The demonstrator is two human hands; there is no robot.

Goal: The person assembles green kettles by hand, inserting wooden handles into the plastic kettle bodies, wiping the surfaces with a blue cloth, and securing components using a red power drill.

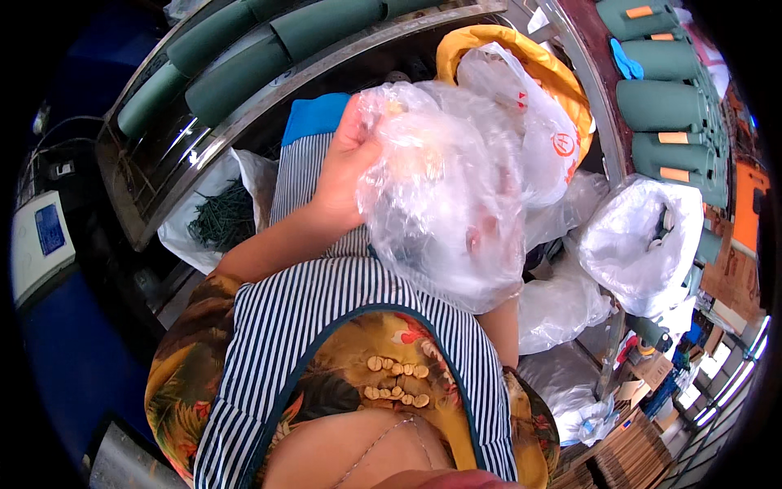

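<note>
— As the left hand (346,163) grips the upper edge of a clear plastic bag (444,187), fingers closed on the film, where is the other?

— The right hand (482,232) shows only as a pink blur through the plastic; whether it is closed cannot be told. Its forearm (503,326) emerges below the bag.

— And beyond?

— A yellow bag (562,81) sits partly hidden behind, white bags (643,244) to the right, green rolls (664,102) cut off by the rim.
</note>
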